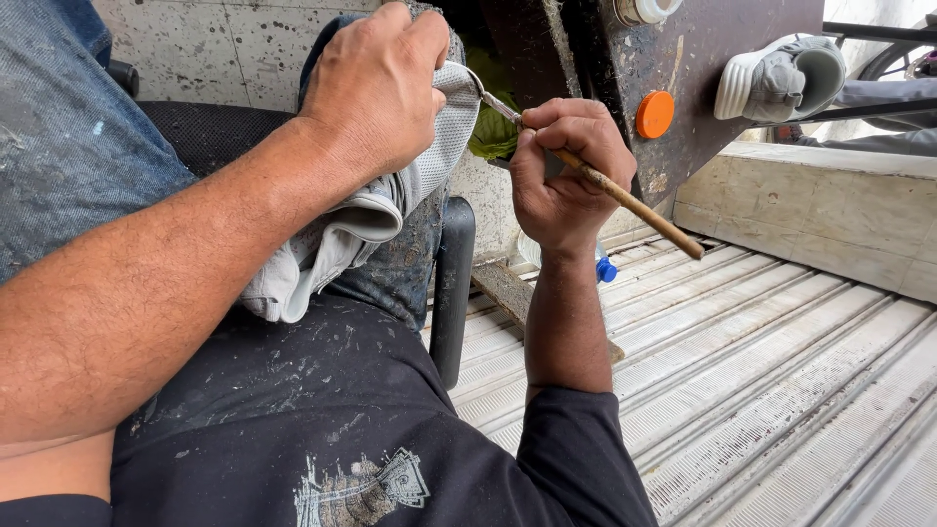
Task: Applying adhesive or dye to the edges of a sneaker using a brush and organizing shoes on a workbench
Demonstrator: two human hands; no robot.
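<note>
Clenching a grey mesh shoe [429, 166], left hand [376, 88]; right hand [561, 171] grasps a thin wooden-handled brush [625, 200].

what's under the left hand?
The left hand presses on a grey mesh shoe held on the knee. The shoe's white sole edge shows below the hand. The hand covers the shoe's upper part; the brush tip meets it by the thumb.

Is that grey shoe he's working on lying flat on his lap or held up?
Held up. The left hand clamps the grey shoe against the raised knee, while the right hand holds a thin wooden-handled tool to its edge.
</note>
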